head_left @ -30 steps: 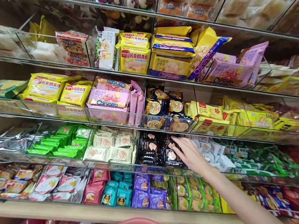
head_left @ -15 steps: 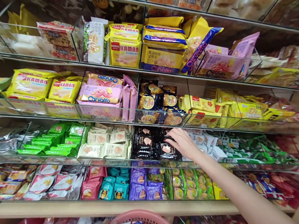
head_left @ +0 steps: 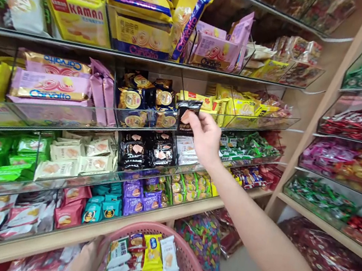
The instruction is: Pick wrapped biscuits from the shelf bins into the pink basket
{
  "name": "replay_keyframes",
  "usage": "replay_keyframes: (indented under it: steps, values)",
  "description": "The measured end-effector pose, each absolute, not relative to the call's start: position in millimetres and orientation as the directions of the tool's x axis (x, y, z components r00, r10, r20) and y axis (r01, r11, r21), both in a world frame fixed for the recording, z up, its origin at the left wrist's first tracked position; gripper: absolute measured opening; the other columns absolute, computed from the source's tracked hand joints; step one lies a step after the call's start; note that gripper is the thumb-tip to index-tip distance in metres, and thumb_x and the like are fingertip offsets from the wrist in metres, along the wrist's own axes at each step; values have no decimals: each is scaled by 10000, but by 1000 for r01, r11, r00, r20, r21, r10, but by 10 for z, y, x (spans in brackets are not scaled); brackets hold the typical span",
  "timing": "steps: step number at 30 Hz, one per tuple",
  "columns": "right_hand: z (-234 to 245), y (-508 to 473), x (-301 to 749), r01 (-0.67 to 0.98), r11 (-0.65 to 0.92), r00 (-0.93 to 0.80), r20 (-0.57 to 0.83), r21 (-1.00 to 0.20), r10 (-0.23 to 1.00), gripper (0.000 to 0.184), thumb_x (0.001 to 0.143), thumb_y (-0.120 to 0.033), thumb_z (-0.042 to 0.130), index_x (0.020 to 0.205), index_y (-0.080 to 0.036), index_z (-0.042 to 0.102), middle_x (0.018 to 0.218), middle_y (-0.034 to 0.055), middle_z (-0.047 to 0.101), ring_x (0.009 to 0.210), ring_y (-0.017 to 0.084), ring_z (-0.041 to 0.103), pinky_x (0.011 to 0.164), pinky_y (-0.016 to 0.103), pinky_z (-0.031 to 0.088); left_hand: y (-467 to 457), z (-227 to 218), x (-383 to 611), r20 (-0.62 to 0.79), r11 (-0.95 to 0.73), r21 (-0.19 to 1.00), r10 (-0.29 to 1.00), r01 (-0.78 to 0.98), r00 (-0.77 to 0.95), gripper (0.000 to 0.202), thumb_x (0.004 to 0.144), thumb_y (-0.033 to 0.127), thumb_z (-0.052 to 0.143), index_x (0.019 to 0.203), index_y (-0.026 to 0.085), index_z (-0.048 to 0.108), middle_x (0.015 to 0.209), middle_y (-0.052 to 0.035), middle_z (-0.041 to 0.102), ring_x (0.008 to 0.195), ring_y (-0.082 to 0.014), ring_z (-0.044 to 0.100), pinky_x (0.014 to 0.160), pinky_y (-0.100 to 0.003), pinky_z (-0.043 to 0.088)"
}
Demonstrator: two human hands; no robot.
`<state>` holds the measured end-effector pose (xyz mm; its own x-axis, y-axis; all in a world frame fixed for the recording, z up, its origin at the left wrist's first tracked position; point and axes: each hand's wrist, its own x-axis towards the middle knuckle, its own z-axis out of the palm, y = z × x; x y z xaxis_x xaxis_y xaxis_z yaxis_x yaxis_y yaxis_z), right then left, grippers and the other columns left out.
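My right hand [head_left: 206, 140] pinches a small black snack packet [head_left: 184, 124] between thumb and fingertips, raised in front of the shelves. Left and below it, more black packets [head_left: 137, 149] lie stacked in a clear-fronted compartment. At the bottom, my left hand [head_left: 88, 259] grips the rim of a pink plastic basket [head_left: 202, 268], its fingers partly hidden. Inside the basket stand rows of wrapped snacks, among them yellow packets [head_left: 154, 253] and white packets [head_left: 170, 258].
Cream packets [head_left: 94, 155] and green packets [head_left: 7, 153] fill compartments to the left. Clear shelf fronts [head_left: 66, 176] jut out along each tier. A second rack [head_left: 347, 140] of wrapped sweets stands at right. A bag of colourful sweets [head_left: 203, 241] is low beneath the shelf.
My right hand has lifted a black packet out of its compartment. The view has swung right and down, showing more of the basket, my left hand and the right-hand rack.
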<state>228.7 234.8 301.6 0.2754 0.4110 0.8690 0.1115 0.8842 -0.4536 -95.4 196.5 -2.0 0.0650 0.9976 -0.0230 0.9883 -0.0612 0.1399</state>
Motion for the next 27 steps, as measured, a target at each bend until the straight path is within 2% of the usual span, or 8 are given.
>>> replay_keyframes:
  steps: [3,6,10,15,18,21,24,27]
  values:
    - [3085,2295,2401,-136,843,408,746,-521,527,242,785,-481,630,794,-239,618,886,5,684,883,158,625,846,346,507,1981,-32,-950,-43,-107,155,992,982,115,416,871,267,333,1235,249,532,1265,-103,622,1117,-235,618,856,-316,492]
    - [3090,2310,2548,-312,746,412,623,-589,664,298,752,-517,644,825,-230,613,914,26,681,903,170,629,780,335,534,1987,-33,-951,-72,-66,182,994,981,81,411,903,309,278,1216,194,516,1217,-136,641,1112,-254,621,863,-342,487]
    - [3049,2360,2711,-443,662,395,531,-604,749,332,742,-517,644,887,-219,618,899,35,673,898,154,634,757,300,548,1983,51,-927,-69,-9,197,997,980,23,417,922,372,243,1160,159,511,1099,-149,688,1068,-267,645,841,-351,491]
    - [3044,2358,2778,-541,611,390,471,-577,791,292,729,-476,664,875,-226,624,837,1,662,846,122,637,766,268,558,1902,405,-658,13,-5,205,1000,979,2,449,908,401,286,1167,134,538,1131,-179,675,1026,-314,656,822,-394,494]
    - [3069,2335,2741,-545,611,398,465,-574,791,292,735,-466,662,892,-222,631,813,2,661,832,124,637,757,267,557,1705,774,-197,128,-92,399,991,912,44,466,898,456,308,1125,161,590,1109,-145,693,1027,-313,647,865,-408,474]
    - [3090,2306,2635,-521,621,402,474,-586,784,305,742,-478,646,906,-221,630,825,10,664,854,133,634,757,276,549,1375,1150,428,183,-333,726,937,601,297,415,878,491,383,995,200,654,1045,-80,714,986,-217,642,880,-325,463]
    - [3092,2261,2466,-481,634,378,510,-605,773,315,732,-500,645,886,-225,625,840,14,665,874,143,628,753,291,538,1042,1377,1010,79,-266,918,849,294,523,356,804,491,542,944,192,673,953,-57,712,885,-168,626,795,-277,469]
    - [3070,2197,2267,-455,630,337,533,-630,776,282,719,-489,657,810,-227,609,841,17,664,903,166,619,774,329,525,835,1422,1413,32,-168,976,748,141,663,463,677,516,691,964,153,667,933,-74,693,826,-150,594,735,-266,465]
